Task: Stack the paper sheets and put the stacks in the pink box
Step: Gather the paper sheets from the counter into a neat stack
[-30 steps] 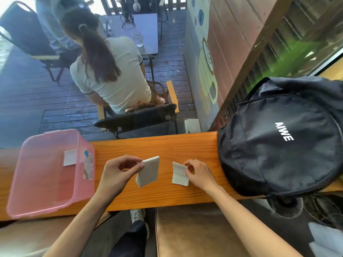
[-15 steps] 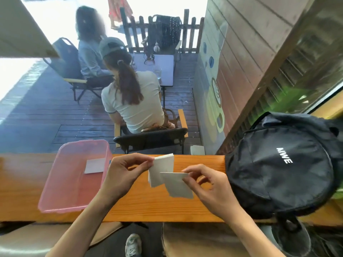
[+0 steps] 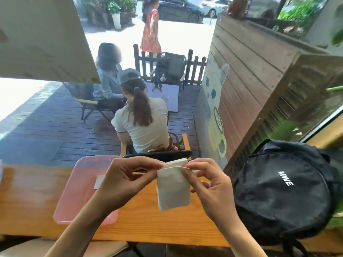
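Note:
Both hands hold a small stack of white paper sheets (image 3: 173, 188) up above the wooden counter (image 3: 148, 227). My left hand (image 3: 128, 180) pinches the stack's upper left corner and my right hand (image 3: 209, 184) pinches its upper right corner; the sheets hang downward, overlapping. The pink box (image 3: 74, 191) stands open on the counter to the left, partly behind my left hand. A white sheet (image 3: 99, 181) lies inside it.
A black backpack (image 3: 284, 190) sits on the counter at the right, close to my right hand. Beyond the counter is a glass front; outside, people sit on chairs at a small table (image 3: 163, 97) on a deck.
My right hand lifted the second sheet off the counter and brought it onto the sheets in my left hand; both hands rose. The camera tilted upward.

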